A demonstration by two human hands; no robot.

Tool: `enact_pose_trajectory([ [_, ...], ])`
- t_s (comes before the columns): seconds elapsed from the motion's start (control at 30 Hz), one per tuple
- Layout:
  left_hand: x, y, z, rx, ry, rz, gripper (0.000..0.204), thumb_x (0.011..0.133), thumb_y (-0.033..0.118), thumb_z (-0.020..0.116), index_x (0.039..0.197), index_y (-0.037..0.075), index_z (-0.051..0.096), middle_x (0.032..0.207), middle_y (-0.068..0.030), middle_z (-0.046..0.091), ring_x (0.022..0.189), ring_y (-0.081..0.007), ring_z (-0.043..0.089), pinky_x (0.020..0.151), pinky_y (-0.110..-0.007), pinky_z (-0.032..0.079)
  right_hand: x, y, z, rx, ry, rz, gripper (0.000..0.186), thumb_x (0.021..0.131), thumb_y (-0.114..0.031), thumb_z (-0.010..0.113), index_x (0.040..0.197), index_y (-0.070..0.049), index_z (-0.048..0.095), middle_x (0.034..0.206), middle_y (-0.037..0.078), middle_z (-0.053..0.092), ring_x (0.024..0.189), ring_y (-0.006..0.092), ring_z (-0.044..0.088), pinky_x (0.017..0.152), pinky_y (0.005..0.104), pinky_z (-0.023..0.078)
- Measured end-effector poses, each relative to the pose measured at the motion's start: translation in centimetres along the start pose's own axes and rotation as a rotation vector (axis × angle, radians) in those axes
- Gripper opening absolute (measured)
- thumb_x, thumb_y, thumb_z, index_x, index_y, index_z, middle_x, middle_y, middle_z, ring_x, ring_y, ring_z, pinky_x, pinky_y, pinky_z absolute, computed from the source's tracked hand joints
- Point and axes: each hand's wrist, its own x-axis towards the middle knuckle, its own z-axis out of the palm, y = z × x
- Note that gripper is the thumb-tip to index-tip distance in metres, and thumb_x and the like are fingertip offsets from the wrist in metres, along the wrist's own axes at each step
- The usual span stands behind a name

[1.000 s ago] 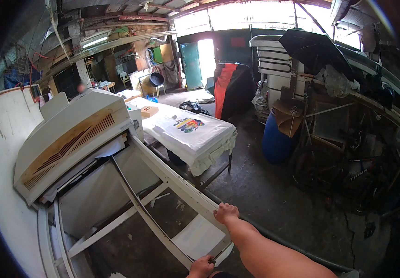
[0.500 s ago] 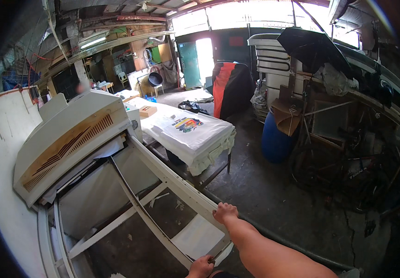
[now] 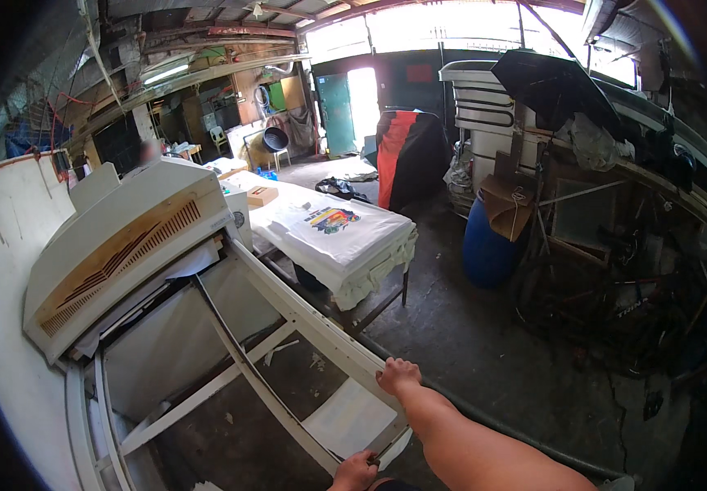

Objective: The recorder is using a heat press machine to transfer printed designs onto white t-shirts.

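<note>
Firstly, in the head view, the white frame [image 3: 312, 323] runs from the lower edge up to the white vented housing [image 3: 153, 192], which closes its far end. Its right rail makes one long edge. To the right of this rail, the dark floor [image 3: 460, 348] gives room as far as the blue barrel [image 3: 484, 254] and the bicycle [image 3: 640, 315], both well apart from the hands. Further ahead, the bench [image 3: 379, 313] stands near the rail; on it lies a stack of white cloth [image 3: 370, 250] with a coloured print. Inside the frame are wide gaps, through which the floor and a white sheet [image 3: 352, 417] are seen.

The right hand [image 3: 400, 374] is on the right rail, its fingers bent over it in a closed grip. The left hand [image 3: 356, 470] is lower, at the near end of the curved strip [image 3: 275, 397], its grip closed on the frame's near edge. Most of the frame extends forward and to the left from both hands.
</note>
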Motion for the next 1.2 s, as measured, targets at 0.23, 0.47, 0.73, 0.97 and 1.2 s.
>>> enact_pose_trajectory([
  [0.23, -0.1, 1.3, -0.3, -0.041, 0.009, -0.056, 0.03, 0.075, 0.019, 0.05, 0.099, 0.005, 0.062, 0.096, -0.0203, 0.063, 0.09, -0.0359, 0.059, 0.078, -0.04, 0.046, 0.1, 0.2, 0.1, -0.002, -0.003, 0.005, 0.047, 0.086, -0.046, 0.046, 0.113, -0.009, 0.056, 0.115, 0.013, 0.058, 0.109, 0.0288, 0.056, 0.091, 0.0396, 0.044],
  [0.47, 0.1, -0.1, 0.4, -0.025, 0.046, -0.042, 0.03, 0.076, 0.021, 0.051, 0.099, 0.006, 0.062, 0.096, -0.0201, 0.063, 0.091, -0.0374, 0.058, 0.078, -0.042, 0.046, 0.0, -0.1, 0.0, -0.021, 0.006, -0.004, 0.048, 0.085, -0.046, 0.047, 0.114, -0.009, 0.056, 0.116, 0.013, 0.058, 0.109, 0.0287, 0.056, 0.091, 0.0395, 0.044],
  [0.73, 0.0, 0.1, -0.1, -0.003, 0.008, -0.026, 0.033, 0.076, 0.021, 0.05, 0.103, 0.006, 0.061, 0.103, -0.0195, 0.062, 0.097, -0.0367, 0.057, 0.082, -0.042, 0.045, 0.3, 0.1, 0.4, -0.028, 0.002, -0.005, 0.049, 0.086, -0.047, 0.046, 0.114, -0.009, 0.056, 0.117, 0.013, 0.058, 0.109, 0.0285, 0.056, 0.091, 0.0394, 0.044],
  [0.97, 0.4, -0.5, 0.5, 0.033, -0.034, -0.116, 0.034, 0.075, 0.019, 0.049, 0.104, 0.007, 0.061, 0.104, -0.0186, 0.062, 0.097, -0.0356, 0.057, 0.083, -0.041, 0.045, 0.1, 0.1, 0.4, -0.012, 0.012, -0.001, 0.048, 0.085, -0.047, 0.047, 0.114, -0.009, 0.056, 0.117, 0.012, 0.058, 0.109, 0.0286, 0.056, 0.092, 0.0395, 0.044],
  [1.2, -0.2, 0.4, -0.1, 0.032, -0.033, -0.072, 0.035, 0.076, 0.02, 0.049, 0.106, 0.007, 0.06, 0.104, -0.0184, 0.062, 0.098, -0.0352, 0.057, 0.083, -0.04, 0.044, -0.1, 0.0, -0.1, -0.013, -0.014, 0.004, 0.048, 0.085, -0.047, 0.047, 0.115, -0.009, 0.056, 0.116, 0.013, 0.058, 0.109, 0.0291, 0.056, 0.092, 0.04, 0.044],
])
